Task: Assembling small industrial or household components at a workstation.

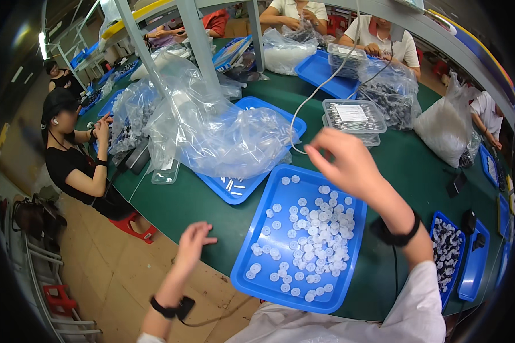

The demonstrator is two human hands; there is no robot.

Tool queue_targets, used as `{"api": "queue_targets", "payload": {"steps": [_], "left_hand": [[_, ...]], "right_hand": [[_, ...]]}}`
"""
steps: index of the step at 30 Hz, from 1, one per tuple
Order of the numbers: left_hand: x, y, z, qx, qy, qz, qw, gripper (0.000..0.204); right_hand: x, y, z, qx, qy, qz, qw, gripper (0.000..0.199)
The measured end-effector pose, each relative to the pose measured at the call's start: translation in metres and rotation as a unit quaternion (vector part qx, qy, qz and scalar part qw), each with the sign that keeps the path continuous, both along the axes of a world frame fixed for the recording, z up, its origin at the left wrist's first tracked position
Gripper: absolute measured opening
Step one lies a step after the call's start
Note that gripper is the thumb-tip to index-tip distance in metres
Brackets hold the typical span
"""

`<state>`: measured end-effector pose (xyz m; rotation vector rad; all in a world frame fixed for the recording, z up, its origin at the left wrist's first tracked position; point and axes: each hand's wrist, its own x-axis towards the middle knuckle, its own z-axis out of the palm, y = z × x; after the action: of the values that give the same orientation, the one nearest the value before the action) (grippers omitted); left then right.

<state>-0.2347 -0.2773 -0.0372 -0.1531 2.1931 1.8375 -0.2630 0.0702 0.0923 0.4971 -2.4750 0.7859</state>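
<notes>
Lies open from above along the left half of a blue rectangular plastic tray (280,193); meets a bulging clear plastic bag (229,140) off its far-left corner, a looping pale cable (292,135) beyond.

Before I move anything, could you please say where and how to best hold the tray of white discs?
I'd probably grip the blue tray by the raised rim of both long sides, coming from left and right: it is broad and shallow, and its discs lie loose.
</notes>
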Motion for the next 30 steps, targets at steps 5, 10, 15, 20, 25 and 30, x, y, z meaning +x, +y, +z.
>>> {"api": "queue_targets", "payload": {"steps": [5, 10, 15, 20, 25, 30], "left_hand": [[-0.103, 0.014, 0.016, 0.113, -0.140, -0.063, 0.982, 0.041], [-0.152, 0.051, 0.004, 0.152, -0.131, -0.099, 0.975, 0.034], [-0.171, 0.115, 0.000, 0.198, -0.094, -0.062, 0.974, 0.032], [-0.201, 0.157, -0.017, 0.245, -0.088, -0.065, 0.963, 0.032], [-0.209, 0.150, -0.044, 0.331, -0.074, -0.036, 0.940, 0.035], [-0.155, 0.119, -0.009, 0.232, -0.188, -0.105, 0.948, 0.040]], "right_hand": [[0.086, -0.015, 0.028, -0.037, -0.019, -0.007, 0.999, 0.012], [0.147, -0.018, 0.047, 0.063, -0.031, -0.077, 0.995, 0.012], [0.197, -0.030, 0.042, 0.002, -0.105, -0.128, 0.986, 0.007], [0.238, -0.033, -0.001, -0.039, -0.134, -0.194, 0.971, 0.006], [0.268, -0.031, -0.066, -0.051, -0.288, -0.261, 0.920, 0.012], [0.277, -0.040, -0.080, -0.070, -0.377, -0.290, 0.877, 0.020]]}}
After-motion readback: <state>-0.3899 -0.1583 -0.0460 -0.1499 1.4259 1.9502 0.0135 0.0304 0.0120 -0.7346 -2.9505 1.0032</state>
